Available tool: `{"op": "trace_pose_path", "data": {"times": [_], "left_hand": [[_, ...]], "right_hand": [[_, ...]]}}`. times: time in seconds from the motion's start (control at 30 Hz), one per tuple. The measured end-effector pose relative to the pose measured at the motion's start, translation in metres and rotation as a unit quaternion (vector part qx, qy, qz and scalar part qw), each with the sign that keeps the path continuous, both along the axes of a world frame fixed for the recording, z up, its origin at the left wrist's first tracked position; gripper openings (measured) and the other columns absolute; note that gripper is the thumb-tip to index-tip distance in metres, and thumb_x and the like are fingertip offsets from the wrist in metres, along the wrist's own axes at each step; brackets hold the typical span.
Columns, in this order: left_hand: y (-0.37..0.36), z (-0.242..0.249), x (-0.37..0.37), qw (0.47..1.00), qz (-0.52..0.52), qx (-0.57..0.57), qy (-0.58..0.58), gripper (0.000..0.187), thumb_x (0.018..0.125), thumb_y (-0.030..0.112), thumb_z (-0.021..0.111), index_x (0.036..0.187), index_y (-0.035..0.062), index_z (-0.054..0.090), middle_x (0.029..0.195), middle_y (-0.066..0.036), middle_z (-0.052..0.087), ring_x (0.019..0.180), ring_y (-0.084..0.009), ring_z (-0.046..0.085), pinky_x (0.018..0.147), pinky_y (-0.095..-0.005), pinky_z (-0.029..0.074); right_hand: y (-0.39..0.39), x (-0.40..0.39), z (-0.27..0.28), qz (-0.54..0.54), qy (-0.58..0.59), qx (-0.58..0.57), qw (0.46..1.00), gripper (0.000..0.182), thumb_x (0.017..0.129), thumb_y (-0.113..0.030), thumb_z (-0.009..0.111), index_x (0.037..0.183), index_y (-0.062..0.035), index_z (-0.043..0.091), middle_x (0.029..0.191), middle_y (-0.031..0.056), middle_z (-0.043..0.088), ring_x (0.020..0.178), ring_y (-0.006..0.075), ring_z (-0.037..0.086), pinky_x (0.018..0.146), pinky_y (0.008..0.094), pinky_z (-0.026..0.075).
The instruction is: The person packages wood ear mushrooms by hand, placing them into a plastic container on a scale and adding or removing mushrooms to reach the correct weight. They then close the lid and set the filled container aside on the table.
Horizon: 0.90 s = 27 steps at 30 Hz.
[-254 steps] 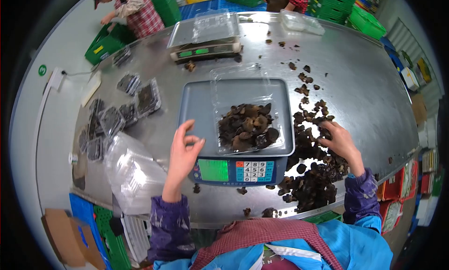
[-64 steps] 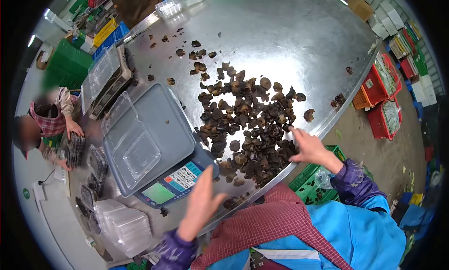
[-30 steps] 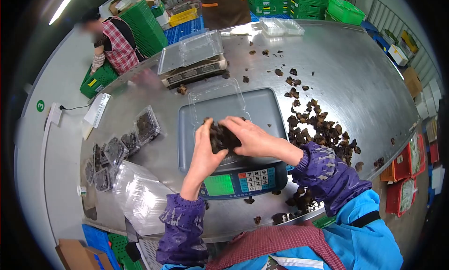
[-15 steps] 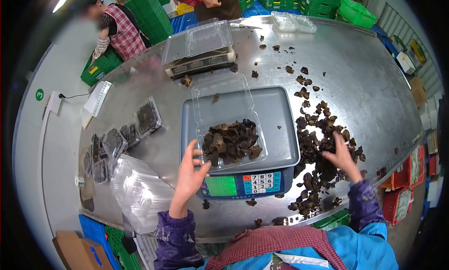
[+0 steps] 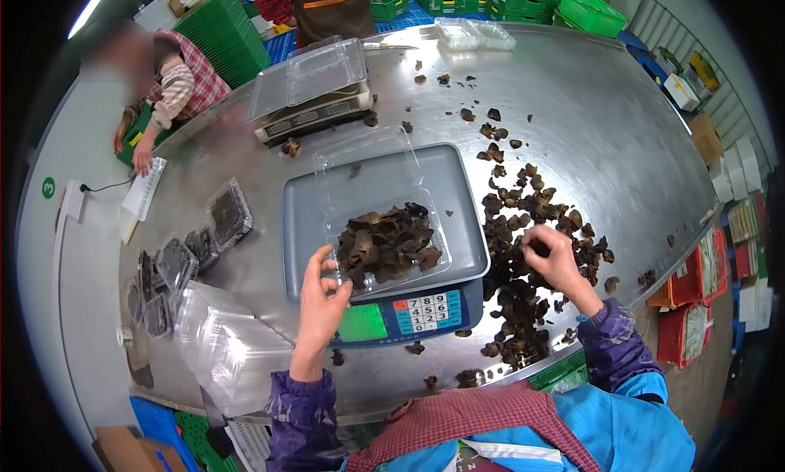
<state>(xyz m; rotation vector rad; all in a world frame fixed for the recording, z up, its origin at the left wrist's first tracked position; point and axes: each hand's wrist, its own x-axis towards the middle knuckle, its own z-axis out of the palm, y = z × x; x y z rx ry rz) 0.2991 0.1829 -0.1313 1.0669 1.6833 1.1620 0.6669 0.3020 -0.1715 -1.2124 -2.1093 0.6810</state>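
An open clear plastic clamshell box (image 5: pixel 441 263) sits on the grey tray of a digital scale (image 5: pixel 466 218), its lid folded back. Dark brown wood ear mushrooms (image 5: pixel 388 241) are heaped in it. My left hand (image 5: pixel 319 304) is at the box's near left corner, with thumb and fingers around the edge. Right of the scale lies a loose pile of wood ear mushrooms (image 5: pixel 519 308). Over this pile my right hand (image 5: pixel 556 263) is closed in a pinch, with a dark mushroom piece at its fingertips, partly hidden by them. The scale's green display (image 5: pixel 362 323) is lit.
Stacked empty clamshells (image 5: pixel 225 333) lie front left, beside several filled boxes (image 5: pixel 176 263). A second scale (image 5: pixel 319 112) bearing a clear lid stands behind. A knife (image 5: pixel 388 46) lies at the back edge. One co-worker (image 5: pixel 184 83) leans over a green crate; another (image 5: pixel 331 10) stands behind the table.
My right hand has gone from spread fingers to a pinch over the pile. My left hand keeps its place at the box corner. The view has shifted, and the left co-worker has leaned forward.
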Motion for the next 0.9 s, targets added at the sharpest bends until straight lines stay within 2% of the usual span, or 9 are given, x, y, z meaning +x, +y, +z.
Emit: {"op": "trace_pose_path", "data": {"times": [0.13, 0.2, 0.33, 0.4, 0.57, 0.73, 0.8, 0.83, 0.9], "left_hand": [[0.001, -0.001, 0.001, 1.0, 0.001, -0.001, 0.01, 0.062, 0.077, -0.007, 0.058, 0.134, 0.0045, 0.036, 0.11, -0.007, 0.045, 0.071, -0.0066, 0.054, 0.056, -0.0212, 0.048], [0.001, -0.002, 0.001, 1.0, -0.004, 0.008, -0.01, 0.062, 0.077, -0.007, 0.058, 0.134, 0.0047, 0.036, 0.11, -0.007, 0.045, 0.07, -0.0065, 0.053, 0.056, -0.021, 0.048], [0.0, -0.001, 0.002, 1.0, -0.007, 0.003, -0.028, 0.063, 0.078, -0.006, 0.059, 0.135, 0.0062, 0.035, 0.111, -0.008, 0.046, 0.073, -0.0083, 0.054, 0.06, -0.0226, 0.049], [-0.002, 0.004, -0.002, 1.0, -0.007, -0.001, -0.025, 0.064, 0.079, -0.005, 0.06, 0.136, 0.0067, 0.034, 0.115, -0.009, 0.047, 0.076, -0.0094, 0.055, 0.063, -0.0231, 0.049], [-0.012, 0.002, -0.02, 0.999, 0.002, 0.006, 0.036, 0.06, 0.08, -0.001, 0.06, 0.134, 0.0058, 0.037, 0.122, -0.014, 0.05, 0.081, -0.0112, 0.057, 0.068, -0.0246, 0.05], [-0.016, 0.011, -0.028, 1.0, 0.028, 0.008, 0.009, 0.056, 0.08, -0.001, 0.06, 0.133, 0.0037, 0.04, 0.122, -0.015, 0.05, 0.081, -0.011, 0.056, 0.072, -0.0254, 0.049], [-0.019, 0.009, -0.034, 0.999, 0.022, 0.02, 0.015, 0.056, 0.08, -0.001, 0.06, 0.132, 0.0032, 0.04, 0.122, -0.015, 0.05, 0.081, -0.0106, 0.056, 0.071, -0.0252, 0.05], [-0.02, 0.008, -0.035, 0.999, 0.027, 0.024, 0.015, 0.055, 0.079, -0.002, 0.06, 0.131, 0.0024, 0.041, 0.12, -0.015, 0.051, 0.081, -0.0101, 0.056, 0.07, -0.025, 0.049], [-0.021, 0.011, -0.039, 0.999, 0.031, 0.026, 0.017, 0.055, 0.079, -0.002, 0.06, 0.131, 0.002, 0.041, 0.119, -0.015, 0.052, 0.081, -0.0097, 0.056, 0.07, -0.0249, 0.049]], "right_hand": [[0.013, -0.073, 0.076, 0.088, 0.082, 0.057, 0.991, 0.015, 0.073, 0.001, 0.065, 0.086, -0.0018, 0.059, 0.084, 0.0093, 0.061, 0.083, 0.0207, 0.062, 0.073, 0.0318, 0.048], [0.015, -0.118, 0.094, 0.156, 0.11, 0.12, 0.974, 0.016, 0.073, 0.0, 0.066, 0.088, -0.0038, 0.06, 0.091, 0.0096, 0.061, 0.085, 0.0234, 0.062, 0.071, 0.0324, 0.049], [0.015, -0.182, 0.067, 0.259, -0.013, 0.198, 0.945, 0.023, 0.079, -0.019, 0.068, 0.1, -0.0155, 0.06, 0.108, 0.0091, 0.057, 0.088, 0.0272, 0.061, 0.066, 0.0359, 0.053], [0.013, -0.191, 0.054, 0.289, -0.107, 0.198, 0.931, 0.026, 0.08, -0.03, 0.065, 0.103, -0.0184, 0.058, 0.108, 0.0087, 0.056, 0.099, 0.0257, 0.057, 0.071, 0.0371, 0.052], [0.022, -0.163, 0.085, 0.24, 0.083, 0.067, 0.965, 0.029, 0.088, -0.021, 0.057, 0.115, -0.0118, 0.056, 0.12, 0.0171, 0.054, 0.115, 0.0354, 0.05, 0.096, 0.0396, 0.042], [0.024, -0.097, 0.079, 0.058, 0.218, -0.102, 0.969, 0.02, 0.089, -0.006, 0.052, 0.109, -0.0022, 0.056, 0.098, 0.0054, 0.062, 0.084, 0.0117, 0.06, 0.072, 0.025, 0.048], [0.015, -0.069, 0.071, 0.002, 0.207, -0.117, 0.971, 0.019, 0.089, -0.007, 0.056, 0.107, -0.003, 0.055, 0.088, 0.0, 0.06, 0.072, 0.0059, 0.055, 0.065, 0.0213, 0.046], [0.016, -0.049, 0.063, -0.013, 0.105, -0.098, 0.99, 0.021, 0.089, -0.008, 0.057, 0.11, -0.0031, 0.054, 0.084, -0.0002, 0.06, 0.072, 0.0046, 0.053, 0.063, 0.0229, 0.046], [0.01, -0.02, 0.052, -0.017, -0.078, -0.043, 0.996, 0.03, 0.083, -0.012, 0.063, 0.112, -0.0081, 0.056, 0.085, 0.0064, 0.064, 0.074, 0.018, 0.062, 0.065, 0.0322, 0.048]]}}
